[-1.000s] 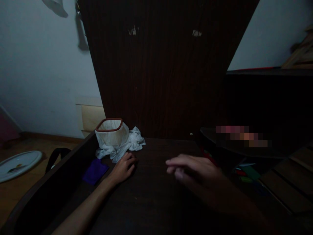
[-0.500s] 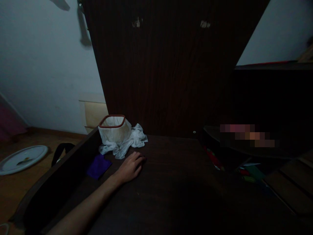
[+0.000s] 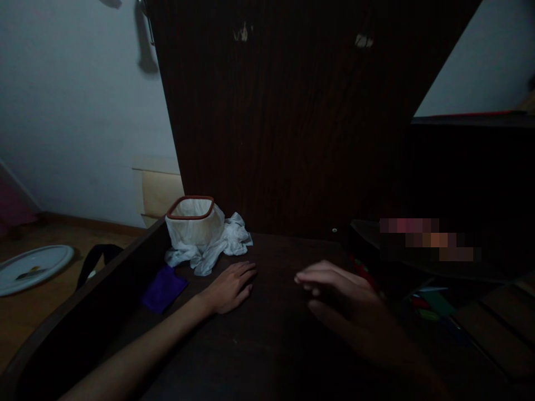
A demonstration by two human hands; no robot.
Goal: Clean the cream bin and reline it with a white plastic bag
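My left hand (image 3: 233, 286) rests palm down on the dark wooden surface (image 3: 259, 351), fingers stretched out and holding nothing. Just beyond it stands a small bin (image 3: 193, 227) with a reddish-brown square rim. A whitish plastic bag (image 3: 236, 234) lines the bin and spills crumpled onto the wood. Left of the hand lies a purple cloth-like piece (image 3: 164, 288). My right hand (image 3: 346, 301) hovers at the right, partly in shadow. Its fingers point left, with the thumb apart from them and nothing visible between.
A tall dark wooden panel (image 3: 284, 128) rises behind the surface. A raised wooden side edge (image 3: 90, 298) runs along the left. Beyond it, a white round lid-like object (image 3: 35, 269) lies on the floor. Several coloured items, one of them green (image 3: 438, 302), are at the right.
My right hand has come into view from the right. My left hand has stayed near the same place, its fingers now straighter. The view has shifted slightly.
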